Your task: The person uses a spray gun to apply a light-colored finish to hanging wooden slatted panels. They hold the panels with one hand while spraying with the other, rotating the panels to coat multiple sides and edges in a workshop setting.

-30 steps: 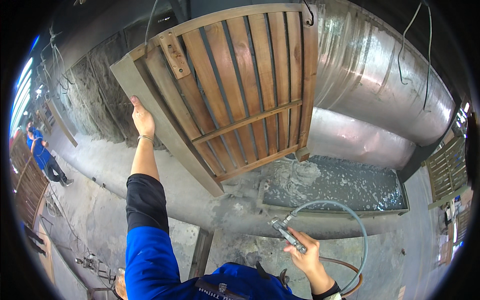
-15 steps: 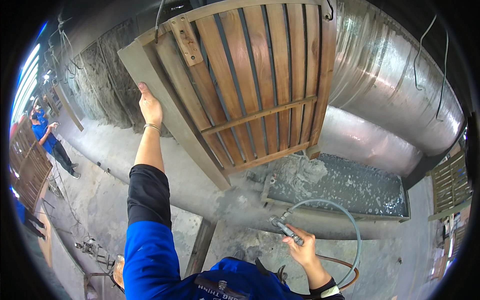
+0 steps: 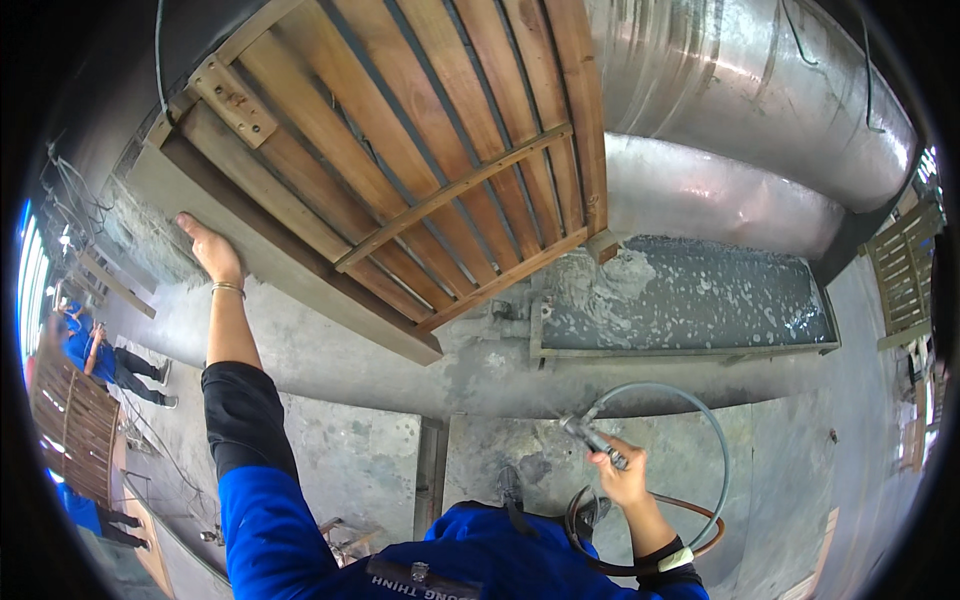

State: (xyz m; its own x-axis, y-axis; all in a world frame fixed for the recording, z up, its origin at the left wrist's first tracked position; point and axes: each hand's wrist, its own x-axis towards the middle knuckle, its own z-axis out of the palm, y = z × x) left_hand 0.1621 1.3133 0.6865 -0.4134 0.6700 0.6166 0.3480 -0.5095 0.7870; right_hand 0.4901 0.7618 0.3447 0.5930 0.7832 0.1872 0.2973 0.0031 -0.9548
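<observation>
A large slatted wooden panel (image 3: 410,110) hangs tilted in front of me, with a pale, wide side rail (image 3: 290,255) facing left. My left hand (image 3: 215,255), arm stretched forward, grips that rail near its upper end, and the fingers are partly hidden. Low on the right, my right hand (image 3: 627,478) is wrapped round the handle of a metal spray gun (image 3: 590,437). Its nozzle points left and forward, apart from the panel. From the gun a clear grey hose (image 3: 722,450) loops round to the right, with a brown hose (image 3: 715,540) beside my wrist.
Behind the panel's lower corner lies a trough (image 3: 690,350) of grey, foamy liquid. Large shiny metal ducting (image 3: 740,180) fills the back right. A hook wire (image 3: 160,70) holds the panel's upper left. Far left, a person in blue (image 3: 90,350) stands near another slatted panel (image 3: 75,425).
The panel has swung leftward and tilted further in the view, with my left hand still on its rail. My right hand keeps the spray gun low, slightly further right. The view has shifted too.
</observation>
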